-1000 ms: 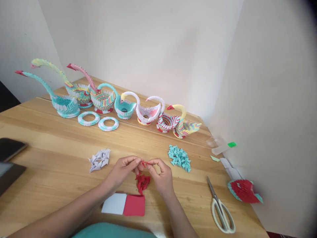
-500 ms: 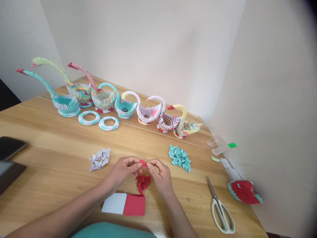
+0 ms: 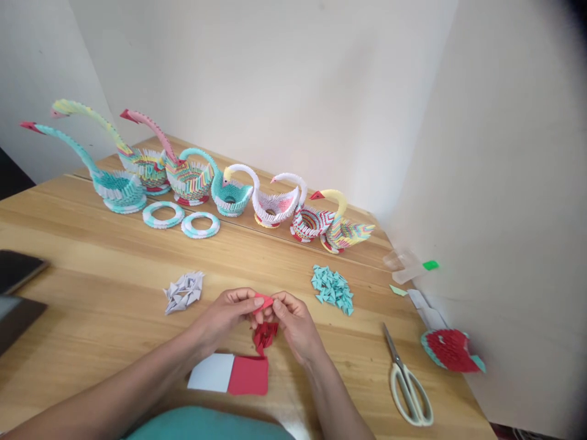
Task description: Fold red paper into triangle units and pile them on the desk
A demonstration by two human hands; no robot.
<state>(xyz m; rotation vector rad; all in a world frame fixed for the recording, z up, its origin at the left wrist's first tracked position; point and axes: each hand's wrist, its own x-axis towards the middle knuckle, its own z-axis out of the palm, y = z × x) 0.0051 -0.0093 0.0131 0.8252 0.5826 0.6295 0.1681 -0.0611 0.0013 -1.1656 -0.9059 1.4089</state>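
A small folded piece of red paper (image 3: 264, 302) is held between both hands, just above and beyond the pile of red folded paper units (image 3: 265, 337) on the wooden bench (image 3: 114, 275). By the left hand (image 3: 235, 308) its left part is pinched, with the thumb laid over the top and the grip clamped on the paper. By the right hand (image 3: 295, 321) its right end is pinched between thumb and fingers, so this grip is also closed on the same piece. The exact fold is partly hidden by the fingertips.

Nearer the person than the red pile, a red paper rectangle (image 3: 248, 375) and a white paper rectangle (image 3: 211, 372) are laid side by side, edges meeting. To the left of the red pile and a little farther off, a heap of pale lilac-grey folded units (image 3: 184, 292) is spread; to its right and farther off, a heap of turquoise folded units (image 3: 333, 289) is gathered. Well to the right of the red pile, scissors with cream handles (image 3: 400, 368) are laid with the blades pointed away from the person, and beyond them a red-and-turquoise paper model (image 3: 452, 350) is set by the wall. Far behind the red pile, two turquoise-and-white paper rings (image 3: 200, 234) are placed in front of a row of seven paper swans (image 3: 239, 198).
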